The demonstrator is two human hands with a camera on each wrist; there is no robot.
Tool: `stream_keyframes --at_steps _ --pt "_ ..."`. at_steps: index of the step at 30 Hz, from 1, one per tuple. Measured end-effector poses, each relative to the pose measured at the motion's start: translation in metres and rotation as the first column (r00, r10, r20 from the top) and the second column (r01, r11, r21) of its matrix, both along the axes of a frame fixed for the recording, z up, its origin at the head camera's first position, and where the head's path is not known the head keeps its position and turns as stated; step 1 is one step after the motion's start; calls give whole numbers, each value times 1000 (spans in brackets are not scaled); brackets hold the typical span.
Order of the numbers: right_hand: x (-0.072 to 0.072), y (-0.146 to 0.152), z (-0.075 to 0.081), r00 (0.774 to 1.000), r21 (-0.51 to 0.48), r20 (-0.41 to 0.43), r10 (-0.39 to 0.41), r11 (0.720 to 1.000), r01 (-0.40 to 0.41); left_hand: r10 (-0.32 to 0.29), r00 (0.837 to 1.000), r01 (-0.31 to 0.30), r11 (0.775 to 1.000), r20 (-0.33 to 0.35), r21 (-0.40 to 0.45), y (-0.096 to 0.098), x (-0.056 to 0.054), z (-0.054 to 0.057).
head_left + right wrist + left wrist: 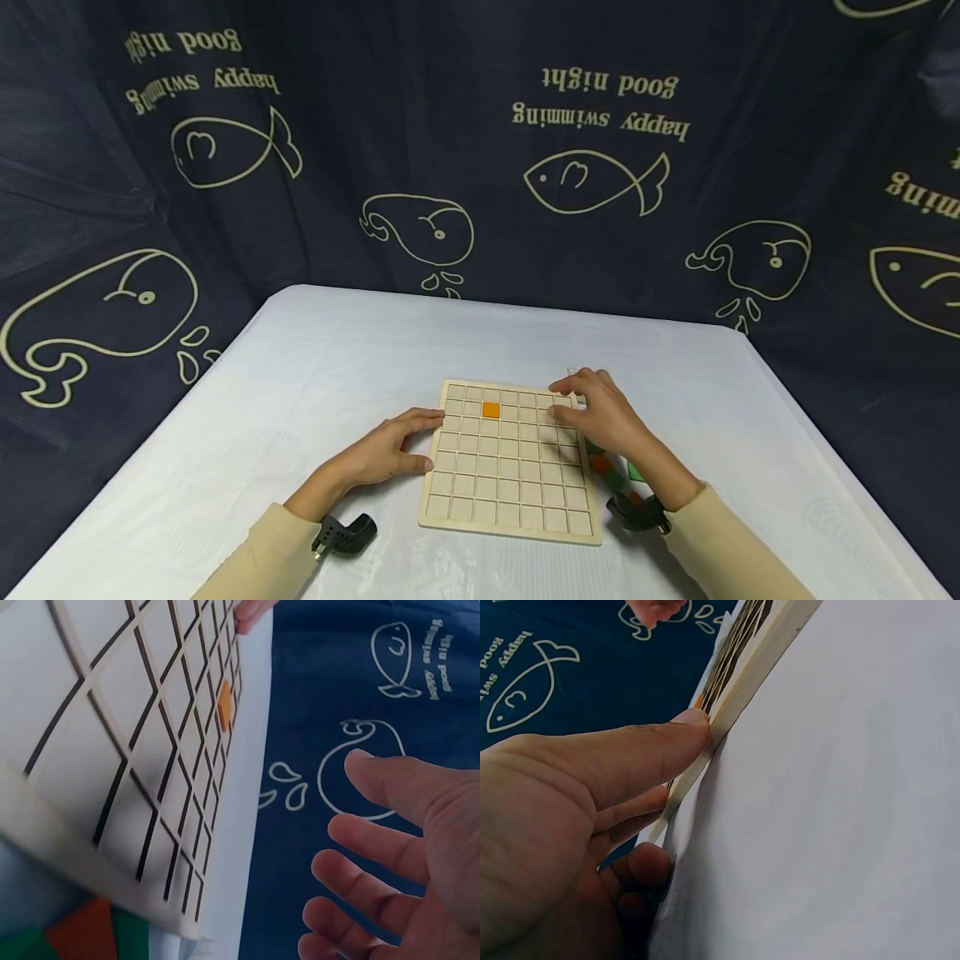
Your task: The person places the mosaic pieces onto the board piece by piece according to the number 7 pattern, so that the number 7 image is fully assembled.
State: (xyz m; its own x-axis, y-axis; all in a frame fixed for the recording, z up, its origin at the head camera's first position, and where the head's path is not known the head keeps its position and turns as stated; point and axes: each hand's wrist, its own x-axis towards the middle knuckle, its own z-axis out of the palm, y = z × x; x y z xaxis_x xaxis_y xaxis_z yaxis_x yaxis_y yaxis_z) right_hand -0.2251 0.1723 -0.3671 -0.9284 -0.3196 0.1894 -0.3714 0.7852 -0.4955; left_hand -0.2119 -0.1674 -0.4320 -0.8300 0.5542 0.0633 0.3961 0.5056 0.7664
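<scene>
A pale wooden grid board [486, 487] lies on the white table, with one orange square tile [491, 410] in a cell of its second row from the far side. My left hand [381, 452] rests at the board's left side; in the left wrist view its nearly straight thumb [652, 754] touches the board's edge. Above the far right part of the board hovers my right hand [606, 417]. Its fingers are spread and slightly bent, and the right wrist view shows nothing between them. That view also catches the orange tile [225, 705] in the grid.
Green and orange tiles [602, 465] lie beside the board's right edge, partly hidden under my right forearm. A small printed item [572, 372] peeks out behind the right hand. Dark blue cloth [480, 125] with fish drawings hangs beyond the white table [360, 350].
</scene>
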Motion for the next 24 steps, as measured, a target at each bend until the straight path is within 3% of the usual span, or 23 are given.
stream_keyframes --at_steps 6,24 --pt "5 12 -2 999 18 -29 -22 1000 23 -3 1000 3 1000 -12 -2 0 0 0" --pt "18 49 -14 994 19 26 -103 995 103 1 1000 -1 1000 3 -1 0 1 2"
